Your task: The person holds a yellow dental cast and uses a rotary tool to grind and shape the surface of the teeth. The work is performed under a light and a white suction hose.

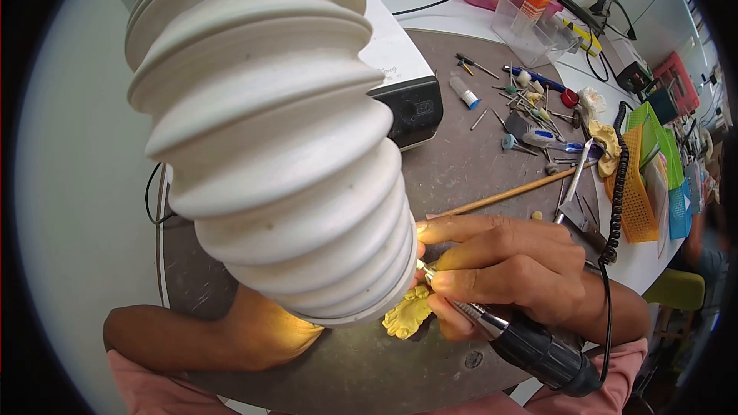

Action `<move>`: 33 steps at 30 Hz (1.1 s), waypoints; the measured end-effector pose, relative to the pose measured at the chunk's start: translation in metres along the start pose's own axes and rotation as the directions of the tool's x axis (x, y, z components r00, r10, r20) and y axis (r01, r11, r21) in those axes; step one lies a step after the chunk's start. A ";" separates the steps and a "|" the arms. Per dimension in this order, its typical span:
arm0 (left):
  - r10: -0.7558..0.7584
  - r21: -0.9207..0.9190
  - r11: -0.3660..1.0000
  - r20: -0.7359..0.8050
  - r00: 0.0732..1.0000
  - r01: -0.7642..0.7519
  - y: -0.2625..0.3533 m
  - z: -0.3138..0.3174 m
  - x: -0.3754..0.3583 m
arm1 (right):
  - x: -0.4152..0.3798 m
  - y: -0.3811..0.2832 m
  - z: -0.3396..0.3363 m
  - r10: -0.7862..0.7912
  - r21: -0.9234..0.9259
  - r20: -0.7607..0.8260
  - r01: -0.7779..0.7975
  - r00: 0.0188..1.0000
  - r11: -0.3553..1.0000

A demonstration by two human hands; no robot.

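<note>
Right fingers [492, 280] clamped round handpiece [538, 350], 4 o'clock; left hand's [269, 330] fingers hidden, can't tell. Apparently mid-work; remainder unclear.

From my end I can see this is a workshop, of the dental kind. I've got a scatter of small burs [541, 115] on the bench [461, 177], a yellow dental cast [606, 146] near the baskets [635, 192], a corded handpiece [538, 346], and a wide ribbed hose [269, 138] hanging over the work spot. Dust and scratches mark the bench top.
</note>
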State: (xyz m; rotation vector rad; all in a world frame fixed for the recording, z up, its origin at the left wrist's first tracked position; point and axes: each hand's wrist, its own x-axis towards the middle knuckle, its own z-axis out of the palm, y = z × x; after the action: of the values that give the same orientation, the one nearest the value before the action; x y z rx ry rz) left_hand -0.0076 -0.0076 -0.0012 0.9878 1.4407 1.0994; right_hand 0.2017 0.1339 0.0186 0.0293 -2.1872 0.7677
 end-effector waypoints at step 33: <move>-0.043 -0.672 0.729 0.144 0.989 0.130 0.014 0.012 0.006 | -0.003 0.002 0.004 0.004 -0.002 -0.035 -0.004 0.999 1.000</move>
State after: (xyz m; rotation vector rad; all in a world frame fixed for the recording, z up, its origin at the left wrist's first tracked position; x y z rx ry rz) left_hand 0.0033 0.0028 0.0099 0.4334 0.8469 1.3334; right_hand 0.2006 0.1331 0.0139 0.0096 -2.1555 0.7625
